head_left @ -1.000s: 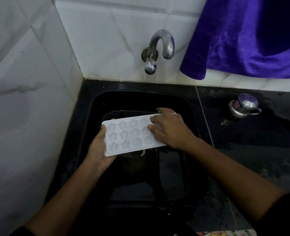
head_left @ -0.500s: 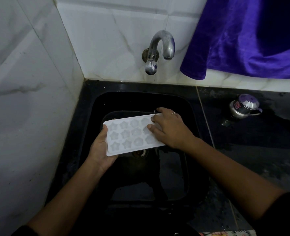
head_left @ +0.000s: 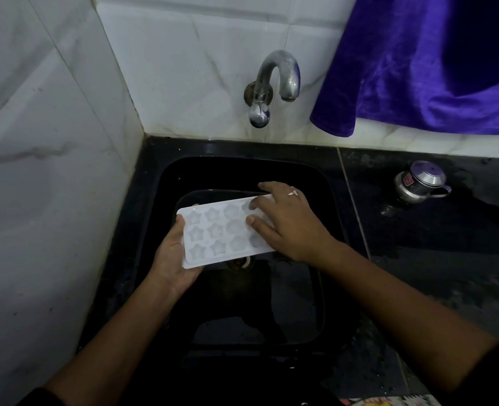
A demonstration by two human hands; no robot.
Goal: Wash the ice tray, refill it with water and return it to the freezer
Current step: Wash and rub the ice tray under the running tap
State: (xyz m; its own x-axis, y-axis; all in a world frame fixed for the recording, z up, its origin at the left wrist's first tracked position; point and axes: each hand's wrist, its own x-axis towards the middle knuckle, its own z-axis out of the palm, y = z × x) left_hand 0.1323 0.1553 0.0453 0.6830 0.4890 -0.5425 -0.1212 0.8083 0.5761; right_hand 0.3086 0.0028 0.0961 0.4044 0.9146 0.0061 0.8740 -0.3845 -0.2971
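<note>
White plastic ice tray [head_left: 219,232] is held over the black sink [head_left: 169,183], its nine-o'clock end clasped by the left grip [head_left: 173,259], its three-o'clock end pressed under the flat fingers of the right grip [head_left: 286,224]. No water is seen at the twelve-o'clock tap [head_left: 277,80]; washing is judged unfinished, refilling and freezing left.

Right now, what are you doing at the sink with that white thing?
A person holds a white ice tray over the black sink. The left hand grips one end, and the right hand lies across the other end, over its star-shaped cups. No water is seen running from the tap.
</note>
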